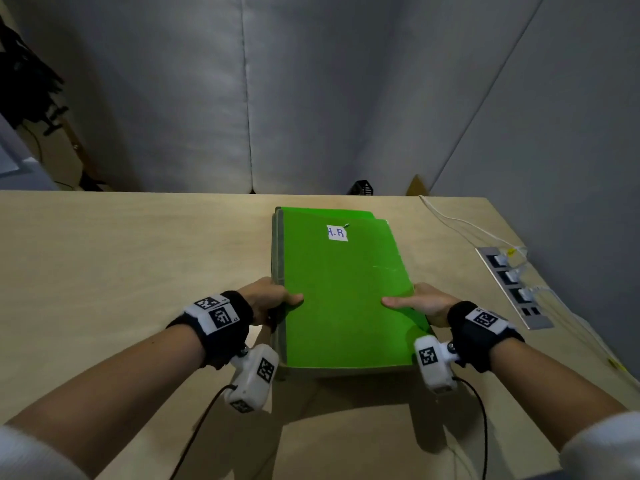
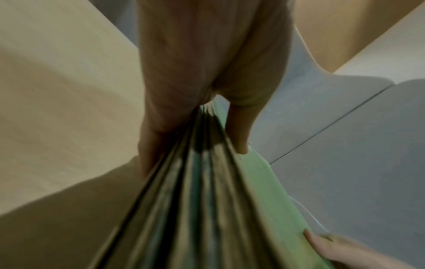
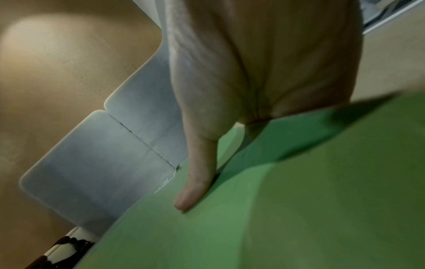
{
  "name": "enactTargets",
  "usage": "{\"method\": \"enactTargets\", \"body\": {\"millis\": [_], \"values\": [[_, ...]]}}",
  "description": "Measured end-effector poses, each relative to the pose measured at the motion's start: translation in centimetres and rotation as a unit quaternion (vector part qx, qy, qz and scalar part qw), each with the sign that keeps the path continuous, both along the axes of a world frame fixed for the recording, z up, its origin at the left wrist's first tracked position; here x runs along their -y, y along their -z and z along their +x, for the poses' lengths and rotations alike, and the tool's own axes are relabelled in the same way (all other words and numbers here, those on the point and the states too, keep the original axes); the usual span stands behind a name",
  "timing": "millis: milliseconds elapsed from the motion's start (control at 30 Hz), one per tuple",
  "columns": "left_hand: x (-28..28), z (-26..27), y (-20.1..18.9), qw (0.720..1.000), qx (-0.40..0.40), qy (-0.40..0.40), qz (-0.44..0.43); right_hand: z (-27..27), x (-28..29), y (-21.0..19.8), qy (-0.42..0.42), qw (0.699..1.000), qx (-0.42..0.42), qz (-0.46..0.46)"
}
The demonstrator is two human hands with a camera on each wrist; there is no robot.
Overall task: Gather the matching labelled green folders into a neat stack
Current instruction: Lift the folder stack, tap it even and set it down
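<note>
A stack of green folders (image 1: 341,292) is held a little above the wooden table (image 1: 121,258), casting a shadow under its near edge. The top folder carries a white label (image 1: 337,233) reading "H-R". My left hand (image 1: 273,299) grips the stack's left spine edge, thumb on top and fingers underneath. My right hand (image 1: 415,301) grips the right edge the same way. In the left wrist view the stack's layered edges (image 2: 207,200) run between thumb and fingers. In the right wrist view my thumb (image 3: 195,182) presses on the green cover (image 3: 276,209).
A power strip (image 1: 514,287) with plugged adapters and white cables lies near the table's right edge. A grey padded wall (image 1: 311,98) stands behind the table. A small black object (image 1: 361,188) and a cardboard corner (image 1: 417,186) show beyond the far edge.
</note>
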State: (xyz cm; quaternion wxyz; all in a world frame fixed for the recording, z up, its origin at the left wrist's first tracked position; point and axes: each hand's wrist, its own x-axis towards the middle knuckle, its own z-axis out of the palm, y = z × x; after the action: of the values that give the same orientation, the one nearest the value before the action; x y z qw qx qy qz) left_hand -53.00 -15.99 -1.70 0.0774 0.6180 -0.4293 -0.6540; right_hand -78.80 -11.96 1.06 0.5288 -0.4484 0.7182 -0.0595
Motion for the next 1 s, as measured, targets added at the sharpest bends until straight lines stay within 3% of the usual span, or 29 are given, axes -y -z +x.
{"method": "enactTargets", "body": {"millis": [167,300,667,733,833,1000], "values": [[2.9,-1.9,-0.4,1.000,0.001,-0.005,-0.017,-4.1,4.0,1.4,-0.075,0.992,-0.067,0.071],[4.2,-2.9,0.1,1.000,0.015,0.005,-0.025,-9.9,7.9,7.2,-0.112,0.984,-0.093,0.101],[5.4,-3.6,2.9,0.998,0.048,0.005,-0.027,-5.1,6.7,3.8,-0.039,0.985,-0.143,0.084],[5.3,-3.8,3.2,0.998,0.049,0.002,-0.031,-5.9,7.3,4.8,-0.028,0.989,-0.128,0.062],[5.3,-4.0,3.6,0.998,0.048,-0.013,-0.038,-9.3,9.4,9.6,-0.010,0.994,-0.099,0.045],[5.4,-3.5,4.1,0.997,0.058,-0.016,-0.041,-4.8,7.4,4.8,0.015,0.992,-0.116,0.043]]}}
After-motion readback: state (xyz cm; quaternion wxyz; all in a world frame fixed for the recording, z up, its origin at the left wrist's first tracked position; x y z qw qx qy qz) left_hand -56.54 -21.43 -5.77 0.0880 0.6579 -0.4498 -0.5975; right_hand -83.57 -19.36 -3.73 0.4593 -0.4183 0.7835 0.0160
